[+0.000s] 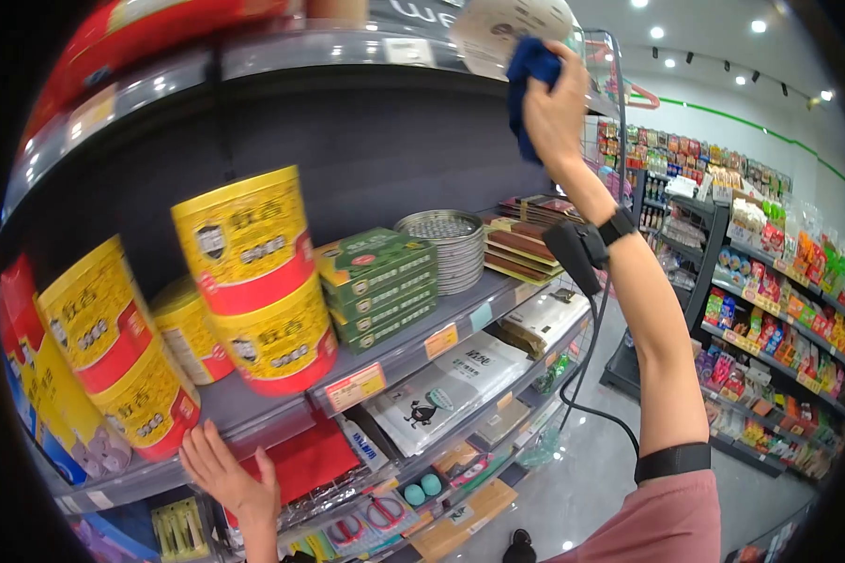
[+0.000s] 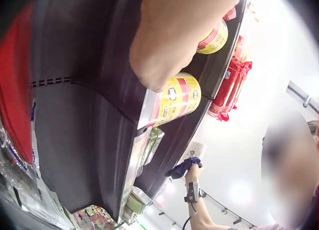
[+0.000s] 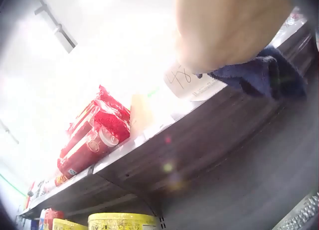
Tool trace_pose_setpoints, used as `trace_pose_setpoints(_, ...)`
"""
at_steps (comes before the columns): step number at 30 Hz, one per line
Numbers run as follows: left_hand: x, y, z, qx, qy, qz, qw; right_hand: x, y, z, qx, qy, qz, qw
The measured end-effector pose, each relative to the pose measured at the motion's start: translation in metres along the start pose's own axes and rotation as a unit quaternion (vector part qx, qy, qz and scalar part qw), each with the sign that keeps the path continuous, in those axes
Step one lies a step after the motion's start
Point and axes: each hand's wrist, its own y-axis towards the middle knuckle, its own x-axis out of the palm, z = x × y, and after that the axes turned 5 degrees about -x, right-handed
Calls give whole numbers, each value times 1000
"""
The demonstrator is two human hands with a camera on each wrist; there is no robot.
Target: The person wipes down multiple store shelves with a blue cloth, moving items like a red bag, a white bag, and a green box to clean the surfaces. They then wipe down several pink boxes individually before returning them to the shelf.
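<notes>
- The right hand (image 1: 556,113) has its grip closed round the dark blue cloth (image 1: 524,103), up by the upper shelf (image 1: 324,52) and the pale rounded item (image 1: 493,33); a bunched, firm hold likely keeps loose folds from snagging it.
- Light, even pressure seems best there; a hard push could shift the item.
- The left hand (image 1: 235,479) is open, fingers spread at the lower shelf's edge (image 1: 286,424); it does well to steady there without nudging the stacked yellow tins (image 1: 150,413).

Right arm's stretched way up to the top of the frame, fingers of the right hand (image 1: 556,108) curled; left hand (image 1: 232,477) sits low, fingers spread.
</notes>
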Motion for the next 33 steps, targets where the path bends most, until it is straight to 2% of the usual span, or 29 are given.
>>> trace_pose_setpoints(1, 1, -1, -1, 12, 18, 7, 1000, 7, 0, 6, -75, 4, -8, 997)
trace_pose_setpoints(3, 7, -4, -5, 25, 47, 26, 998, 26, -11, 34, -125, 60, -158, 978)
trace_pose_setpoints(4, 12, -5, -7, 26, 59, 35, 997, 27, -22, 38, -117, 50, -138, 982)
trace_pose_setpoints(7, 15, -2, 9, 28, 98, 98, 990, 8, -25, 73, -107, 115, -200, 967)
trace_pose_setpoints(8, 9, 5, 28, 22, 106, 132, 985, 4, -26, 92, -96, 120, -206, 966)
trace_pose_setpoints(12, 21, 11, 46, -8, 93, 174, 980, -15, -32, 189, -99, 98, -196, 971)
trace_pose_setpoints(18, 23, 8, 52, -24, 124, 134, 983, -23, -33, 335, -73, 2, -170, 983)
trace_pose_setpoints(21, 29, 3, 40, -37, 142, 117, 982, -37, -39, 400, -4, -59, -214, 975)
trace_pose_setpoints(22, 32, 1, 34, -43, 154, 109, 981, -42, -38, 416, 15, -60, -226, 972)
trace_pose_setpoints(23, 32, 1, 33, -6, 188, 99, 977, -47, -38, 432, 24, -66, -234, 970)
trace_pose_setpoints(24, 32, 1, 33, -3, 188, 99, 977, -51, -38, 447, 31, -72, -242, 967)
trace_pose_setpoints(26, 31, 1, 39, -104, 142, 72, 982, -57, -34, 474, 34, -68, -254, 964)
trace_pose_setpoints(31, 32, 3, 32, -117, 131, 64, 982, -61, -28, 514, 62, -87, -278, 955)
trace_pose_setpoints(33, 33, 6, 31, -97, 87, 64, 989, -63, -25, 525, 79, -93, -286, 950)
